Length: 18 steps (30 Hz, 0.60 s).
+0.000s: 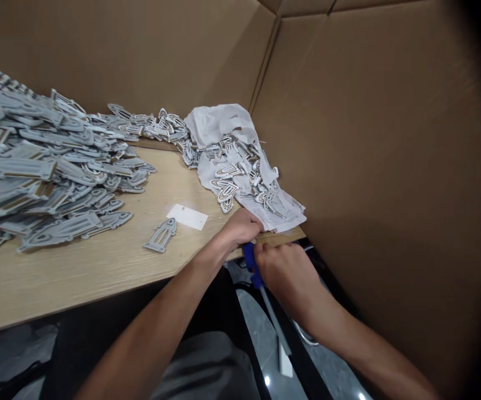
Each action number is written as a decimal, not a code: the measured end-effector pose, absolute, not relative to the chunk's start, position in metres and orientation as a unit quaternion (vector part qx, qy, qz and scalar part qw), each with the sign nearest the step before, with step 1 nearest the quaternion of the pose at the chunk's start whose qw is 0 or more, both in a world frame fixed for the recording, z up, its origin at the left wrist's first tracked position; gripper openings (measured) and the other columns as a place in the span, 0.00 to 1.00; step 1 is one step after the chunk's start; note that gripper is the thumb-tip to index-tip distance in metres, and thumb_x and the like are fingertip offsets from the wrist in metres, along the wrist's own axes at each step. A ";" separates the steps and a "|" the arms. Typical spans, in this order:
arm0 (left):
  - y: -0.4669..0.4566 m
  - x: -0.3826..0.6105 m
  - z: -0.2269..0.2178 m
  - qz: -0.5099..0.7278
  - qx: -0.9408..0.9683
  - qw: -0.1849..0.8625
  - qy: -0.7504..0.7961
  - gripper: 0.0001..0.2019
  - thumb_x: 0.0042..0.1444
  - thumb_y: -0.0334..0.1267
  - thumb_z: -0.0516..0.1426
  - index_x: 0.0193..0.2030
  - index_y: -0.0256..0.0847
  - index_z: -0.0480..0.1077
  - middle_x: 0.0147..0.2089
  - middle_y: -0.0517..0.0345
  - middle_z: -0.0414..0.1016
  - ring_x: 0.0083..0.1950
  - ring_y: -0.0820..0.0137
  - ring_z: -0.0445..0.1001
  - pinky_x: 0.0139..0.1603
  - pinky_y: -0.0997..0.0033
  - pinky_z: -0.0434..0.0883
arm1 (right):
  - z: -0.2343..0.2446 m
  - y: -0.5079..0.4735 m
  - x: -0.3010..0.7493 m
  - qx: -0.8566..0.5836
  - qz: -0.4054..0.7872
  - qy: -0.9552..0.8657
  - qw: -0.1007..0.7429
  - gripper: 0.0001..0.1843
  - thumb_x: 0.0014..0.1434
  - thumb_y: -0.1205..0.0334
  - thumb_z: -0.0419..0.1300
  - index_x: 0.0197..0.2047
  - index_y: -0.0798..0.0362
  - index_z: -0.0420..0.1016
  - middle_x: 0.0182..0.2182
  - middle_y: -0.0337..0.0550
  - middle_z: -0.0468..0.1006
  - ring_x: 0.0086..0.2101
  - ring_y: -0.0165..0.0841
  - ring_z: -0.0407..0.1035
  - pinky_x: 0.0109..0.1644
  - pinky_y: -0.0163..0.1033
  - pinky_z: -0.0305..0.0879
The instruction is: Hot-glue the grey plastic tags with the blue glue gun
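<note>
Nearest the wearer, a grey shaft (274,319) extends below the right grip (284,266), beyond the desk edge. It belongs to a blue-handled tool (250,259) beside the right grip's knuckles; those fingers are curled, apparently clasping the handle. Judged light and rigid, the tool is best held by its blue handle; the shaft looks smooth and likely slippery.

Just beyond, the left grip (244,225) has bent fingers at the paper's near edge; whether it pinches anything cannot be told. The paper (292,212), directly past it on the desk (99,278), is creased, judged soft and easily torn; hold it flat by its margin. Arch-shaped pieces (226,191) lie on it, apparently thin, stiff and light; take them by their long sides. Farther left lies a large heap (57,166) of similar pieces.
</note>
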<state>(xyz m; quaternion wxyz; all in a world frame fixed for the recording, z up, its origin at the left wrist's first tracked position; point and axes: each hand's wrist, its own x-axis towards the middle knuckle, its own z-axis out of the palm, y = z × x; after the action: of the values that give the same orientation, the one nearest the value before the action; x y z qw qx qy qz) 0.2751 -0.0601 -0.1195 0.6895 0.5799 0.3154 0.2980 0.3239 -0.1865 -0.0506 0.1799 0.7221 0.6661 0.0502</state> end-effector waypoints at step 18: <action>-0.066 0.131 -0.078 0.343 0.758 0.235 0.503 0.08 0.56 0.41 0.61 0.29 0.40 0.71 0.25 0.59 0.73 0.27 0.70 0.67 0.33 0.69 0.57 | -0.048 -0.221 0.423 0.641 -0.291 0.566 -0.429 0.19 0.64 0.44 0.67 0.46 0.51 0.81 0.34 0.45 0.82 0.29 0.36 0.77 0.31 0.36 0.69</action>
<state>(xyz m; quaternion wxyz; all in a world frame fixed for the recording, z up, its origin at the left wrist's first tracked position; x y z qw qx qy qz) 0.1306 -0.0659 -0.0775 0.2352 0.7576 0.5033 0.3427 0.4228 -0.2215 -0.0477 -0.4285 0.6414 0.5661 -0.2908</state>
